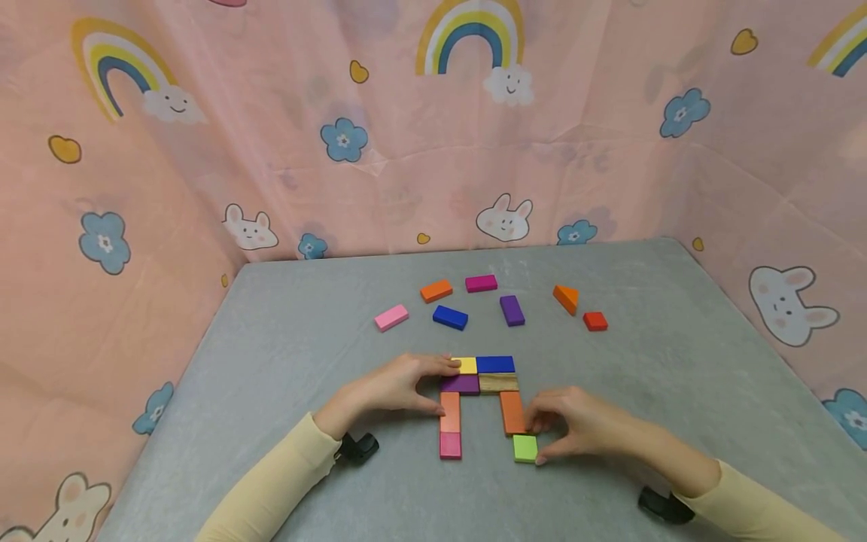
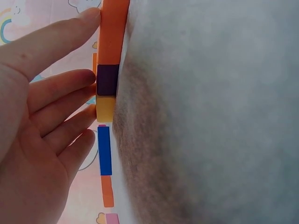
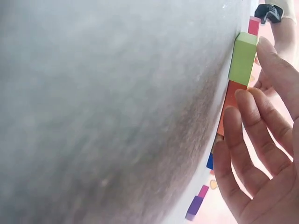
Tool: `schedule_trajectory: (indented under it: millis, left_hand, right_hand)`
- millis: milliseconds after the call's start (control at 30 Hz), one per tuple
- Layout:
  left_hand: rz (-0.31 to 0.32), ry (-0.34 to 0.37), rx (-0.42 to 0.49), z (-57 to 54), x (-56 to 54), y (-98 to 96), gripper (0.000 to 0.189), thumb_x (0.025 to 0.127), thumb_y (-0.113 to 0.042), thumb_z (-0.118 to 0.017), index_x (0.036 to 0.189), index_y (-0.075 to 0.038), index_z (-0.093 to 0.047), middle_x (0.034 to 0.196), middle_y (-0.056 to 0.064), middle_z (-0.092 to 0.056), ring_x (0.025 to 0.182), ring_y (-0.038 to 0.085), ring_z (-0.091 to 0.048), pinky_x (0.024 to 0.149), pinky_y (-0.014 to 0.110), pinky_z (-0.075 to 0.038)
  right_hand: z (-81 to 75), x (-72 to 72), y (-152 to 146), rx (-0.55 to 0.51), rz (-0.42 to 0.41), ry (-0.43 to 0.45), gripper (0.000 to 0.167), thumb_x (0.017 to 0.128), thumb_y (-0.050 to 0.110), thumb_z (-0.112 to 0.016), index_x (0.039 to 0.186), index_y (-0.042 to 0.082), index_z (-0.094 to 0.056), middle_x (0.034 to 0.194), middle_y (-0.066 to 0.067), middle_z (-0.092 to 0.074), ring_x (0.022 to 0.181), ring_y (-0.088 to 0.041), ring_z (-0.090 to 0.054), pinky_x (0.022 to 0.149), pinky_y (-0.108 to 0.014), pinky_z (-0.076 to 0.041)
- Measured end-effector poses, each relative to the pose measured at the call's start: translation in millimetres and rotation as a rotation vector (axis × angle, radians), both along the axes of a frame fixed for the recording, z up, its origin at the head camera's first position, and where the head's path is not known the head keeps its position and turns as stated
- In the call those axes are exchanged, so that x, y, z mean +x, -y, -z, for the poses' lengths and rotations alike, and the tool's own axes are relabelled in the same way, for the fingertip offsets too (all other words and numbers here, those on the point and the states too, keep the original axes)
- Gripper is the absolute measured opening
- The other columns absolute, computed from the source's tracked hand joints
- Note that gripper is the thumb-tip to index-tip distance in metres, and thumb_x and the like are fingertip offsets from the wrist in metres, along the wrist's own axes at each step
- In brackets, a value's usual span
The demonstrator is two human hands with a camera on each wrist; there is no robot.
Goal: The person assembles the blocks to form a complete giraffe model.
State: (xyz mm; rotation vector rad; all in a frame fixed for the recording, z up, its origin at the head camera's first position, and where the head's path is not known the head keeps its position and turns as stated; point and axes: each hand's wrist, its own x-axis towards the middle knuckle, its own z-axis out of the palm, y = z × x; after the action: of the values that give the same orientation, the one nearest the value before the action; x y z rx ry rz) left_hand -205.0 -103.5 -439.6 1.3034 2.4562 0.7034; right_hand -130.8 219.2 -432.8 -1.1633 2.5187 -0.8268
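Note:
Toy blocks lie flat in an arch shape in the head view. Its top row is a yellow block (image 1: 466, 366) and a blue block (image 1: 495, 364); below them lie a purple block (image 1: 460, 385) and a wood-grain block (image 1: 498, 382). The left leg is a light orange block (image 1: 450, 412) over a pink block (image 1: 450, 446). An orange block (image 1: 512, 412) and a green block (image 1: 524, 449) form the right leg. My left hand (image 1: 406, 380) has its fingertips at the yellow block and thumb beside the light orange one. My right hand (image 1: 579, 421) rests its thumb beside the green block, fingers along the orange one.
Behind the arch lie loose blocks: light pink (image 1: 391, 318), orange (image 1: 436, 291), dark blue (image 1: 450, 317), magenta (image 1: 481, 283) and purple (image 1: 512, 310). An orange triangle (image 1: 566, 299) and a red block (image 1: 595, 321) lie farther right. A pink patterned curtain (image 1: 406, 181) surrounds the grey table (image 1: 284, 331).

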Motion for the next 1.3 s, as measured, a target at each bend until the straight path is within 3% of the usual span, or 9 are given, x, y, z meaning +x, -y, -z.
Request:
schedule_trajectory:
  millis: [200,500,1300]
  left_hand:
    - [0.000,0.007,0.005,0.2,0.3,-0.5,0.063,0.081,-0.037,-0.075,0.136,-0.015,-0.053,0.144,0.000,-0.048,0.137,0.011,-0.038,0.112,0.034,-0.034]
    - [0.004,-0.004,-0.005,0.1,-0.3,-0.7,0.063,0.081,-0.038,-0.074,0.136,-0.016,-0.053,0.144,-0.001,-0.048,0.137,0.011,-0.039,0.111,0.034,-0.034]
    - [0.004,0.002,-0.007,-2.2,1.0,-0.5,0.063,0.081,-0.037,-0.074,0.137,-0.016,-0.052,0.144,0.000,-0.047,0.136,0.012,-0.039,0.112,0.035,-0.034]
  right_hand:
    - [-0.5,3.6,-4.2,0.076,0.054,-0.031,0.032,0.072,0.053,-0.075,0.090,0.029,-0.063,0.081,0.019,-0.059,0.074,0.003,-0.055,0.065,-0.018,-0.050]
    - [-0.6,5.7,-1.9,0.107,0.062,-0.071,0.030,0.073,0.055,-0.074,0.085,0.030,-0.063,0.079,0.020,-0.057,0.072,0.004,-0.052,0.063,-0.016,-0.047]
    - [1.3,5.1,0.9,0.096,0.076,-0.075,0.028,0.073,0.053,-0.075,0.085,0.031,-0.063,0.078,0.020,-0.057,0.072,0.004,-0.054,0.064,-0.016,-0.047]
